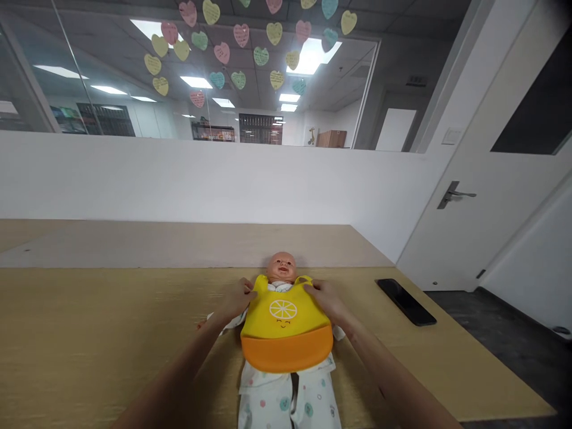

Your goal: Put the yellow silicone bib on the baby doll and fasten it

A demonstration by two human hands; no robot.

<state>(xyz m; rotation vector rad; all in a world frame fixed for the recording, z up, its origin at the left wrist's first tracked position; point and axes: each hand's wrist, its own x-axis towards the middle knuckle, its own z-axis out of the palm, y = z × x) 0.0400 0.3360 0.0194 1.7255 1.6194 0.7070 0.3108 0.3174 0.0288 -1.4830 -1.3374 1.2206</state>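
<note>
In the head view we record a baby doll [282, 269] lying face-up on the desk [89, 322], a yellow silicone bib [283, 313] on its chest, the left hand [235, 300] and right hand [328, 300] with fingers [250, 290] pinching the bib's upper corners, and a black smartphone [406, 301] to the doll's right.

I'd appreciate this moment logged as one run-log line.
left hand: holds yellow silicone bib | right hand: holds its other side | baby doll: on back on wooden table

Black smartphone [406, 302] on wooden desk [67, 333]
</note>
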